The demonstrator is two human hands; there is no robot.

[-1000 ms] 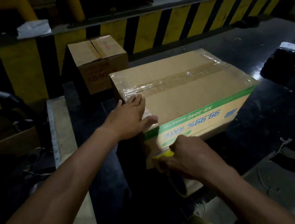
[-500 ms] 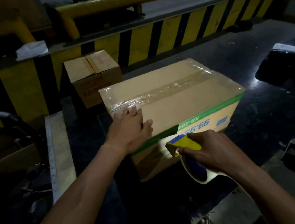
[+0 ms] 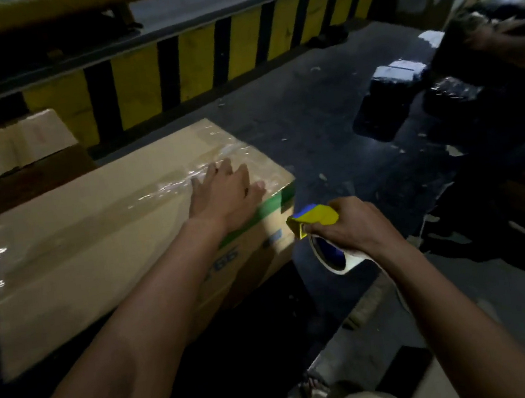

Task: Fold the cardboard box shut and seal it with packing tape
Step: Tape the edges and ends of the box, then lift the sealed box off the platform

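Standing at the far left, a smaller cardboard carton [image 3: 16, 145] sits against the yellow-and-black striped barrier [image 3: 193, 59], its lower part hidden behind the main box. The cardboard box [image 3: 73, 240] occupies the left half of the view, flaps closed, resting on a dark, glossy platform [image 3: 311, 121]. Clear packing tape [image 3: 168, 186] runs along the top seam and wraps the near left end, catching glare. A green band and blue print mark the near side face. The left hand [image 3: 224, 193] lies flat, fingers spread, on the box top at its right end, over the tape; it grasps nothing. Just right of the box's near right corner, clear of the cardboard, the right hand [image 3: 352, 227] is clenched around a yellow-and-blue tape dispenser [image 3: 316, 222] with the white roll below the fist. Further right, black-wrapped parcels [image 3: 390, 99] stand on the platform, well apart from the box. A pale concrete floor [image 3: 462, 300] adjoins the platform's near right edge. Lighting is dim; the far right is blurred.
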